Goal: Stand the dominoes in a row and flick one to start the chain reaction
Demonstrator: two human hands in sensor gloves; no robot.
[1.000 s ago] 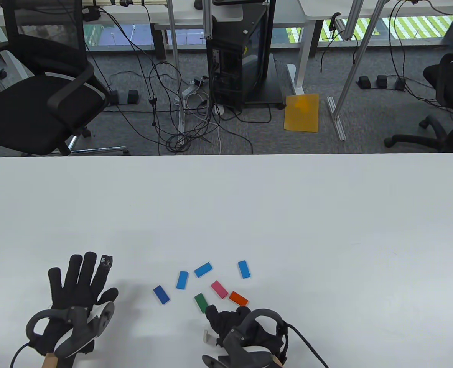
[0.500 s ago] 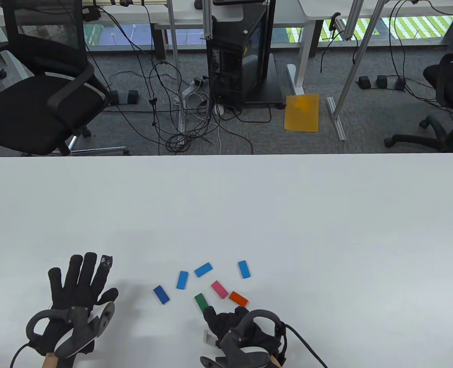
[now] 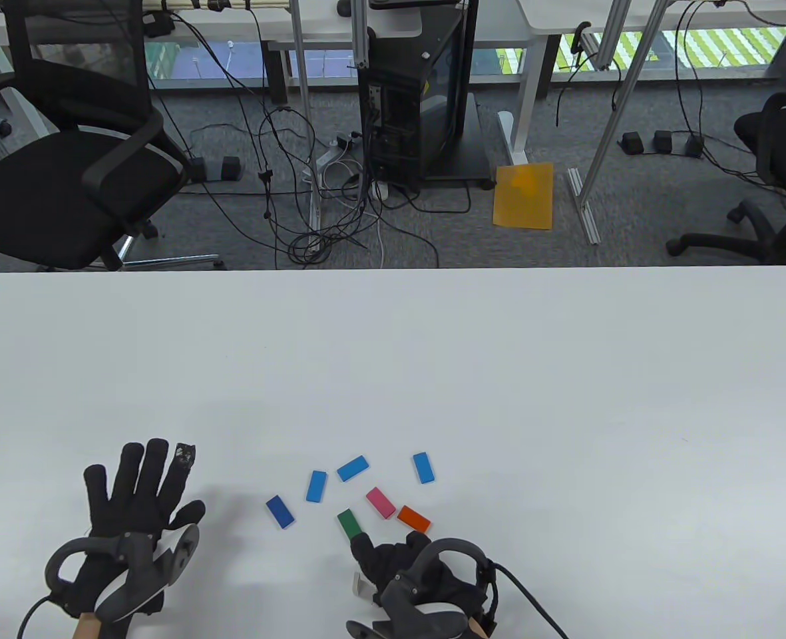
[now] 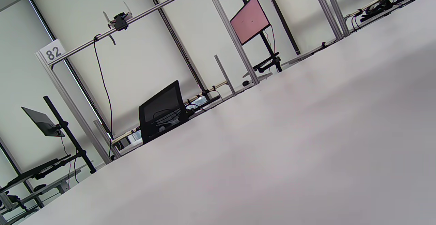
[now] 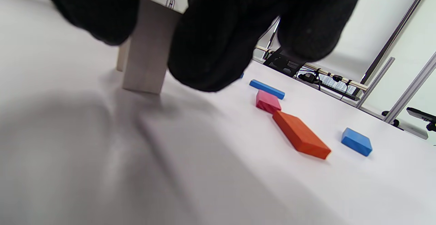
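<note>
My right hand [image 3: 393, 566] pinches a pale wooden domino [image 3: 358, 586] that stands upright on the white table [image 3: 499, 373] near the front edge. In the right wrist view the pale domino [image 5: 144, 68] sits on the tabletop between my gloved fingers [image 5: 211, 47]. Just beyond that hand, several dominoes lie flat: green [image 3: 349, 524], pink [image 3: 381, 502], orange [image 3: 414, 518], dark blue [image 3: 279, 512] and three light blue ones [image 3: 353, 468]. My left hand [image 3: 143, 492] rests flat on the table at the front left, fingers spread, holding nothing.
The table ends at a far edge [image 3: 393, 269]. Beyond it stand office chairs [image 3: 66, 180], a black computer cabinet [image 3: 412, 100] and floor cables. The left wrist view holds only bare tabletop [image 4: 272, 150] and room fixtures.
My right hand has edged slightly to the left with the pale domino. The left hand and the flat dominoes have not moved.
</note>
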